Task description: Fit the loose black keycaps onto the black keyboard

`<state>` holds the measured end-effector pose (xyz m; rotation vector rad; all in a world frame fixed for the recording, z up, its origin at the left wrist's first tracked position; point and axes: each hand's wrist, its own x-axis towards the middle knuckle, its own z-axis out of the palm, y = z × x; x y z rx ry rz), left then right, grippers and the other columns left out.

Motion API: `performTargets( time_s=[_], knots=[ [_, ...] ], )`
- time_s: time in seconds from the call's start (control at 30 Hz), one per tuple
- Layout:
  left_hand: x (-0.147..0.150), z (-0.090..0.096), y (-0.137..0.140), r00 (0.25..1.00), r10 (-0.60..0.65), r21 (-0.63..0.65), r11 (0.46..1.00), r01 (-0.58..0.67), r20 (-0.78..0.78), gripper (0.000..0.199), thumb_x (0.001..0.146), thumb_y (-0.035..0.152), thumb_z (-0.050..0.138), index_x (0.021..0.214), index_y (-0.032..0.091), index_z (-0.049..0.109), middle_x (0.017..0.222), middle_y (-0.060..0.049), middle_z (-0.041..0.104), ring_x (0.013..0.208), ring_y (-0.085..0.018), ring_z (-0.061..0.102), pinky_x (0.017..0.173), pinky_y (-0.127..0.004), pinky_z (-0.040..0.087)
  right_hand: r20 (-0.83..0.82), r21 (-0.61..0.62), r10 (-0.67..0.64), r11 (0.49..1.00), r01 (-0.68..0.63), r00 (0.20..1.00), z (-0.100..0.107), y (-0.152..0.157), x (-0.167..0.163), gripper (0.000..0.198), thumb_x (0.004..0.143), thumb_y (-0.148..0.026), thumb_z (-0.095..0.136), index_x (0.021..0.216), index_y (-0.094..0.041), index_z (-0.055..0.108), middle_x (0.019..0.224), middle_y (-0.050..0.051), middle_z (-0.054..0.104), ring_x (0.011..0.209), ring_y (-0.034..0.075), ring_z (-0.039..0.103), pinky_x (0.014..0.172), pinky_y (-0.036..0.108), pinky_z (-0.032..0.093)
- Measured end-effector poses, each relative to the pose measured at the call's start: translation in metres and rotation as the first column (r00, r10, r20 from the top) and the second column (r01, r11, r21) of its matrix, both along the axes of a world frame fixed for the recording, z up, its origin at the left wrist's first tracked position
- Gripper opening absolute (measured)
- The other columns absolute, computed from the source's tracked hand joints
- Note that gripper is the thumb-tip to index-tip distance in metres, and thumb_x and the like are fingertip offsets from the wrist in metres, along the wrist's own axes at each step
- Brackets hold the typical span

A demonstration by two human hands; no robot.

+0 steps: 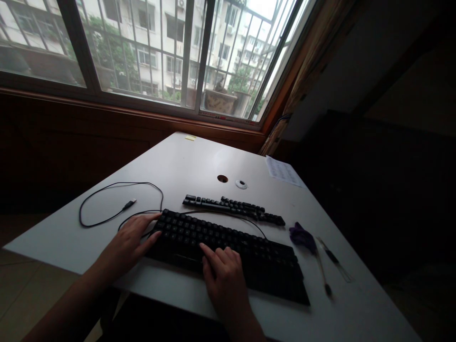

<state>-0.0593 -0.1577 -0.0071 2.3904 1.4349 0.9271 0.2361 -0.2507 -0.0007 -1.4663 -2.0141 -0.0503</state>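
Observation:
A black computer keyboard (pixel 228 242) lies at a slant near the table's front edge. Keycaps stand out on its far rows; its near strip looks dark, with little detail. My left hand (pixel 133 242) grips the keyboard's left end, thumb on the near side and fingers toward the back corner. Over the middle of the keyboard is my right hand (pixel 224 273), its index finger stretched onto a key in the near rows and the other fingers loosely bent. Nothing shows in that hand. Just behind the keyboard, loose black keycaps (pixel 231 207) sit in rows.
A black cable (pixel 82 202) loops on the left, ending in a USB plug (pixel 128 204). Right of the keyboard lie a purple cloth (pixel 302 236), a thin brush (pixel 325 280) and a wire-ended tool (pixel 335 260). Farther back are a cable hole (pixel 223 179), its ring cover (pixel 241 184) and paper (pixel 284 171).

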Motion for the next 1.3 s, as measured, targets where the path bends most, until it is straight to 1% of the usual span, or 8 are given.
performTargets(
  time_s=[0.2, 0.37, 0.5, 0.63, 0.77, 0.9, 1.07, 1.3],
  knots=[
    [0.001, 0.002, -0.001, 1.000, 0.009, -0.007, 1.000, -0.009, 0.007, 0.050, 0.103, 0.056, 0.051, 0.141, 0.025, 0.056, 0.138, -0.011, 0.066, 0.129, -0.032, 0.061, 0.111, -0.049, 0.048, -0.062, 0.014, 0.015, 1.000, -0.015, 0.998, 0.007, 0.000, 0.007, 0.041, 0.102, -0.020, 0.053, 0.143, -0.024, 0.060, 0.085, 0.002, 0.067, 0.081, 0.019, 0.061, 0.082, 0.034, 0.048],
    [0.002, 0.003, -0.002, 1.000, 0.001, -0.018, 1.000, -0.001, 0.010, 0.049, 0.103, 0.055, 0.051, 0.142, 0.025, 0.056, 0.139, -0.012, 0.065, 0.130, -0.032, 0.060, 0.111, -0.050, 0.048, -0.153, 0.001, -0.031, 1.000, 0.031, 0.988, 0.034, 0.014, 0.032, 0.028, 0.102, -0.025, 0.054, 0.123, -0.025, 0.072, 0.088, 0.003, 0.068, 0.082, 0.019, 0.064, 0.079, 0.032, 0.051],
    [0.002, 0.003, -0.002, 1.000, -0.002, -0.011, 1.000, 0.002, 0.009, 0.047, 0.104, 0.054, 0.050, 0.141, 0.025, 0.056, 0.138, -0.011, 0.066, 0.129, -0.031, 0.061, 0.111, -0.050, 0.048, -0.138, -0.031, -0.086, 0.996, 0.082, 0.987, 0.059, 0.049, 0.061, 0.024, 0.100, -0.029, 0.056, 0.111, -0.024, 0.077, 0.086, 0.004, 0.068, 0.084, 0.020, 0.065, 0.081, 0.034, 0.051],
    [0.003, 0.003, -0.002, 1.000, -0.001, 0.011, 1.000, 0.001, 0.007, 0.046, 0.103, 0.053, 0.051, 0.140, 0.026, 0.056, 0.138, -0.010, 0.066, 0.130, -0.031, 0.061, 0.111, -0.048, 0.049, -0.088, -0.124, -0.094, 0.989, 0.082, 0.992, 0.071, 0.102, 0.087, 0.024, 0.096, -0.031, 0.060, 0.106, -0.021, 0.079, 0.086, 0.004, 0.069, 0.078, 0.019, 0.065, 0.080, 0.033, 0.052],
    [0.004, 0.003, -0.002, 1.000, -0.012, 0.012, 1.000, 0.012, 0.009, 0.045, 0.104, 0.052, 0.051, 0.140, 0.026, 0.056, 0.138, -0.009, 0.066, 0.130, -0.031, 0.060, 0.111, -0.048, 0.049, -0.044, -0.180, -0.070, 0.982, 0.061, 0.997, 0.071, 0.156, 0.099, 0.019, 0.091, -0.025, 0.064, 0.101, -0.019, 0.080, 0.092, 0.006, 0.073, 0.084, 0.019, 0.067, 0.086, 0.034, 0.052],
    [0.003, 0.002, -0.003, 1.000, -0.002, -0.002, 1.000, 0.002, 0.015, 0.046, 0.103, 0.052, 0.052, 0.141, 0.027, 0.056, 0.139, -0.009, 0.065, 0.130, -0.031, 0.060, 0.110, -0.048, 0.050, 0.003, -0.258, -0.024, 0.966, 0.024, 1.000, 0.064, 0.192, 0.101, 0.017, 0.089, -0.021, 0.068, 0.101, -0.018, 0.080, 0.097, 0.006, 0.076, 0.088, 0.018, 0.069, 0.090, 0.032, 0.051],
    [0.004, 0.004, -0.005, 1.000, -0.007, 0.006, 1.000, 0.007, 0.028, 0.045, 0.103, 0.050, 0.052, 0.142, 0.027, 0.056, 0.139, -0.010, 0.065, 0.130, -0.031, 0.060, 0.110, -0.048, 0.050, 0.029, -0.338, -0.021, 0.941, 0.029, 0.999, 0.053, 0.213, 0.099, 0.021, 0.086, -0.020, 0.073, 0.107, -0.019, 0.080, 0.104, 0.007, 0.078, 0.089, 0.016, 0.072, 0.087, 0.029, 0.051],
    [0.006, 0.007, -0.006, 0.999, -0.006, -0.006, 1.000, 0.006, 0.038, 0.045, 0.103, 0.049, 0.052, 0.142, 0.027, 0.056, 0.140, -0.010, 0.065, 0.131, -0.031, 0.059, 0.111, -0.048, 0.049, 0.057, -0.399, -0.041, 0.915, 0.060, 0.998, 0.049, 0.223, 0.094, 0.023, 0.085, -0.019, 0.075, 0.107, -0.021, 0.080, 0.105, 0.007, 0.079, 0.095, 0.019, 0.073, 0.088, 0.030, 0.052]
  ],
)
